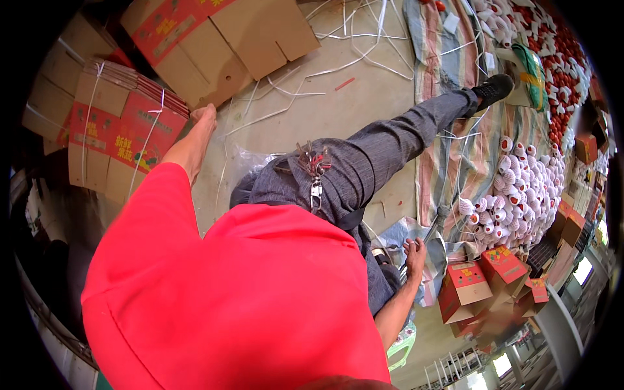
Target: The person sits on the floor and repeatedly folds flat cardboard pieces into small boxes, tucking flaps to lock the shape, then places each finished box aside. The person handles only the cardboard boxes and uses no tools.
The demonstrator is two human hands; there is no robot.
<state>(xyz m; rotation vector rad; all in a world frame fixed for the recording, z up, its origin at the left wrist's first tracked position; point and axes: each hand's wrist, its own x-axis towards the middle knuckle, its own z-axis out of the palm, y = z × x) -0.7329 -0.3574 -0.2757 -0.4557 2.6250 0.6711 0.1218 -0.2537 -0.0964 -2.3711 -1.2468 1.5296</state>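
My left hand (pixel 204 117) reaches out on the left, its fingers bent at the lower corner of a large brown-and-red cardboard carton (pixel 224 55). The fingertips are partly hidden, but they appear to grip the carton's edge. Just below that hand, flattened red cartons (pixel 140 117) stand in a bundle tied with white straps. On the right side of my body, my right hand (pixel 415 257) hangs with loosely curled, parted fingers and nothing visible in it. A crumpled striped plastic sheet (pixel 396 231) lies around and beneath this hand.
Loose white straps (pixel 364 58) tangle across the floor. A striped tarp (pixel 448 169) runs down the right. Foam-netted fruit (pixel 513 195) is heaped beyond it, with red fruit (pixel 565 91) farther up. Open red boxes (pixel 465 286) and a green stool (pixel 403 344) stand at lower right.
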